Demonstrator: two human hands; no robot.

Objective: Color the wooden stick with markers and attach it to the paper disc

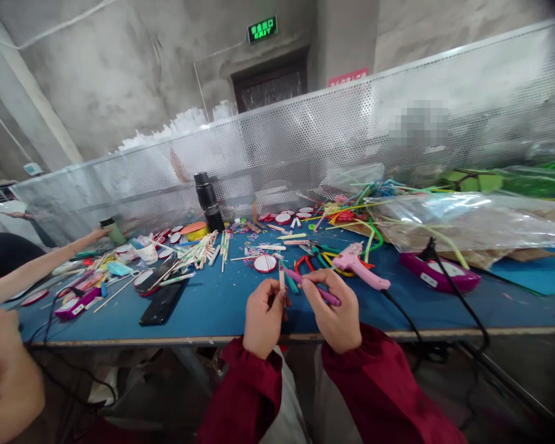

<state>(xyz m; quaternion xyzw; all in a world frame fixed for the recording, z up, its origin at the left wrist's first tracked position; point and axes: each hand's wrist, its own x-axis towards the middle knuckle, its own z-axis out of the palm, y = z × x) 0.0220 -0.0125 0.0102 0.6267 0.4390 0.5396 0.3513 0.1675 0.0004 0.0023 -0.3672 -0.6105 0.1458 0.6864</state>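
Note:
My left hand [264, 317] is closed on a short pale stick [282, 280], held upright between thumb and fingers. My right hand [335, 311] is closed around a purple marker pen [329, 296], whose front end points left toward the stick. Whether pen and stick touch, I cannot tell. Beyond my hands lie a white disc with a red rim [265, 263] and red-handled pliers [304, 264]. A pink glue gun [363, 271] rests on the blue tabletop to the right of my right hand, its black cord running over the front edge.
To the left lie a bundle of pale sticks [206, 251] and a black phone [164, 303]. A black bottle [208, 202] stands before the perforated metal screen [277, 148]. A purple device [439, 273] sits right. A co-worker's arm [50, 260] reaches in from the left.

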